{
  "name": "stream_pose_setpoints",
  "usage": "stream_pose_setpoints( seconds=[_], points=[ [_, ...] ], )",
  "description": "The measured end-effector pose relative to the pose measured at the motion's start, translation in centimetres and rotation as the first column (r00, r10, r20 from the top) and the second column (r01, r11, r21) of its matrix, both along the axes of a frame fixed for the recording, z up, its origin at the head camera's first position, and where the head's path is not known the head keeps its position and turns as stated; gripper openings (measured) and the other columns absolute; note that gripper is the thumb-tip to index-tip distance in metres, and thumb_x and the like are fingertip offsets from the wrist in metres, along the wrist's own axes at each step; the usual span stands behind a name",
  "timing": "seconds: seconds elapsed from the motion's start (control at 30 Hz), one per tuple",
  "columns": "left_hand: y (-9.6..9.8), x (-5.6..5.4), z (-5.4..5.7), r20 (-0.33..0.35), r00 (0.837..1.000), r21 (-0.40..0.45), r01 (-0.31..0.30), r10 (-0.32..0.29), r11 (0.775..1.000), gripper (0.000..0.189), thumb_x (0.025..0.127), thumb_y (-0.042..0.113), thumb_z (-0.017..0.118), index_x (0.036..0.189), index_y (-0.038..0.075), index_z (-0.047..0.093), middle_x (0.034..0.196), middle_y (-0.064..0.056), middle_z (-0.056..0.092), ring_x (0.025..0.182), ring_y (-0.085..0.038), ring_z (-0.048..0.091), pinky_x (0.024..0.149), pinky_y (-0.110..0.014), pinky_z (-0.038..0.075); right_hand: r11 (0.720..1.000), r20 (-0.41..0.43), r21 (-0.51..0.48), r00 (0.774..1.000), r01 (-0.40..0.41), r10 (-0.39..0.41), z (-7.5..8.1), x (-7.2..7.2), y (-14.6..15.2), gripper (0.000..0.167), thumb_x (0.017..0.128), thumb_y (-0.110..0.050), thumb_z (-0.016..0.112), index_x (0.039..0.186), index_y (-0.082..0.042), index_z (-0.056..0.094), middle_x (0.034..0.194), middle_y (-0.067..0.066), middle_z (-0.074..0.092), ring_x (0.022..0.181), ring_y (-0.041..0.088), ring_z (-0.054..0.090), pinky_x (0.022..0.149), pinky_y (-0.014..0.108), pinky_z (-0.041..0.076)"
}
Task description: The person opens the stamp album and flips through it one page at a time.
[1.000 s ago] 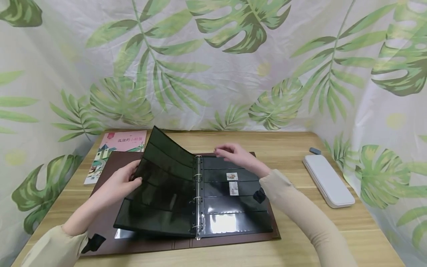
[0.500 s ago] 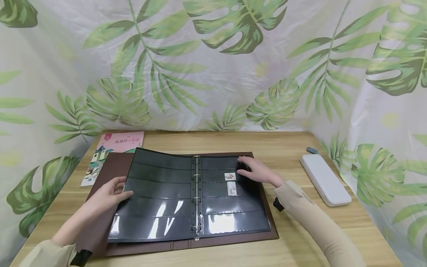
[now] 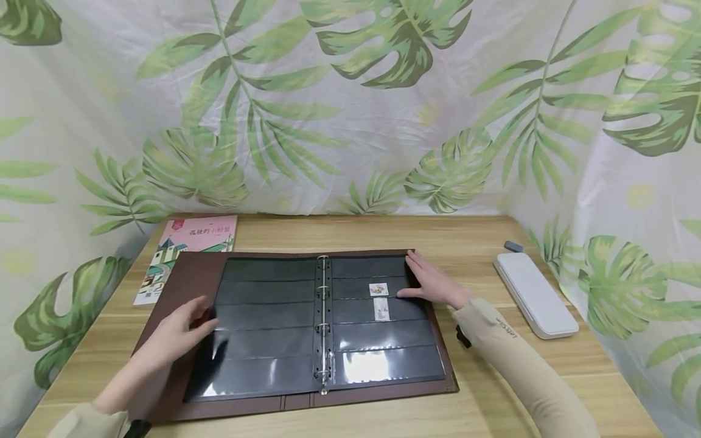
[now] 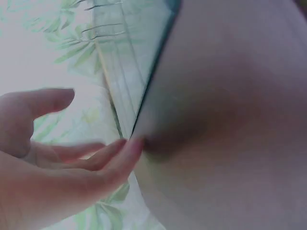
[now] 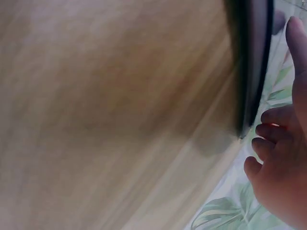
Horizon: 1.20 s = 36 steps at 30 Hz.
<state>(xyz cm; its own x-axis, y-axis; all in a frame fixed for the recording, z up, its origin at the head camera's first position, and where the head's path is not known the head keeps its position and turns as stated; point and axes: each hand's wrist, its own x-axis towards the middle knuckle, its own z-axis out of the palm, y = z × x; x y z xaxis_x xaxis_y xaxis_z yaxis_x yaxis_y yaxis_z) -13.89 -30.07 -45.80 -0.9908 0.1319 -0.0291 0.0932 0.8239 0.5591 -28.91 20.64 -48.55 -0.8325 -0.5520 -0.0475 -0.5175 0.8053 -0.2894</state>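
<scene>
brown binder (image 3: 186,274) lies open flat on the wooden counter (image 3: 465,237), left hand (image 3: 177,331) with loose straight fingers resting on its left black page, right hand (image 3: 435,285) spread flat on the right page beside two stamps (image 3: 380,298), pink book (image 3: 188,249) beyond.

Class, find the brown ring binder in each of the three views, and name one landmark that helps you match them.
Head: the ring binder lies open mid-table.
Left wrist: its brown cover fills the right side.
Right wrist: only its dark page edge shows, upper right.
Shared landmark: the metal rings, also top left in the left wrist view.
</scene>
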Motion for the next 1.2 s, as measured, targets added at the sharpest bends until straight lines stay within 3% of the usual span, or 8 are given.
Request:
stream_pose_setpoints(
  seconds=[0.07,0.13,0.27,0.37,0.6,0.83,1.2],
  points=[
    [0.3,0.2,-0.8,-0.095,0.993,-0.086,0.057,-0.065,0.995,0.073,0.091,0.026,0.071,0.14,-0.018,0.041,0.138,-0.042,0.046,0.127,-0.061,0.044,0.099,-0.068,0.04,1.0,-0.006,0.024,1.0,0.0,0.0,-0.3,-0.1,0.2,0.097,0.089,-0.052,0.068,0.151,0.012,0.028,0.161,0.031,0.02,0.15,0.045,0.021,0.122,0.054,0.023],
    [0.6,0.5,-1.4,-0.118,0.985,-0.162,0.106,-0.126,0.981,0.082,0.086,0.037,0.076,0.144,-0.011,0.042,0.146,-0.039,0.04,0.133,-0.063,0.035,0.1,-0.075,0.032,0.999,-0.015,0.05,1.0,-0.001,0.002,-0.6,-0.2,0.3,0.098,0.089,-0.054,0.067,0.151,0.012,0.028,0.161,0.031,0.019,0.15,0.045,0.021,0.122,0.054,0.023],
    [1.2,1.3,-2.4,-0.047,0.983,-0.265,0.157,-0.175,0.951,0.099,0.077,0.06,0.074,0.152,0.006,0.039,0.158,-0.027,0.03,0.142,-0.059,0.023,0.098,-0.083,0.021,0.996,-0.041,0.091,0.999,-0.006,0.01,-0.9,-0.3,0.2,0.1,0.088,-0.057,0.066,0.151,0.012,0.028,0.16,0.031,0.021,0.15,0.045,0.023,0.122,0.053,0.023],
    [1.6,1.5,-2.7,-0.025,0.983,-0.313,0.164,-0.181,0.936,0.103,0.074,0.067,0.072,0.153,0.01,0.038,0.16,-0.024,0.028,0.143,-0.057,0.023,0.098,-0.084,0.019,0.996,-0.044,0.089,0.999,-0.008,0.012,-0.9,-0.2,-0.1,0.101,0.088,-0.057,0.066,0.15,0.012,0.028,0.16,0.032,0.02,0.15,0.045,0.023,0.122,0.053,0.024],
    [2.2,1.5,-2.9,-0.018,0.985,-0.347,0.156,-0.172,0.925,0.106,0.074,0.069,0.07,0.154,0.008,0.036,0.161,-0.025,0.026,0.143,-0.059,0.022,0.097,-0.086,0.019,0.997,-0.001,0.074,1.0,0.014,-0.014,-0.7,0.2,-0.6,0.106,0.086,-0.059,0.066,0.152,0.012,0.024,0.162,0.032,0.016,0.152,0.044,0.019,0.123,0.052,0.022],
    [2.2,1.4,-3.5,-0.015,0.984,-0.377,0.158,-0.177,0.913,0.107,0.074,0.071,0.068,0.155,0.009,0.032,0.162,-0.024,0.024,0.142,-0.059,0.023,0.096,-0.087,0.02,0.991,0.0,0.135,1.0,0.004,-0.004,-0.7,0.4,-1.0,0.12,0.078,-0.071,0.066,0.152,0.013,0.022,0.161,0.033,0.015,0.153,0.043,0.016,0.124,0.05,0.021],
    [2.3,1.5,-3.5,-0.013,0.985,-0.374,0.155,-0.172,0.915,0.108,0.075,0.071,0.067,0.156,0.01,0.031,0.162,-0.025,0.023,0.142,-0.06,0.022,0.095,-0.087,0.019,0.987,0.022,0.156,0.999,-0.029,0.026,0.1,0.7,-1.6,0.113,0.082,-0.065,0.067,0.15,0.014,0.025,0.159,0.036,0.019,0.151,0.047,0.019,0.121,0.053,0.025]
  ],
)
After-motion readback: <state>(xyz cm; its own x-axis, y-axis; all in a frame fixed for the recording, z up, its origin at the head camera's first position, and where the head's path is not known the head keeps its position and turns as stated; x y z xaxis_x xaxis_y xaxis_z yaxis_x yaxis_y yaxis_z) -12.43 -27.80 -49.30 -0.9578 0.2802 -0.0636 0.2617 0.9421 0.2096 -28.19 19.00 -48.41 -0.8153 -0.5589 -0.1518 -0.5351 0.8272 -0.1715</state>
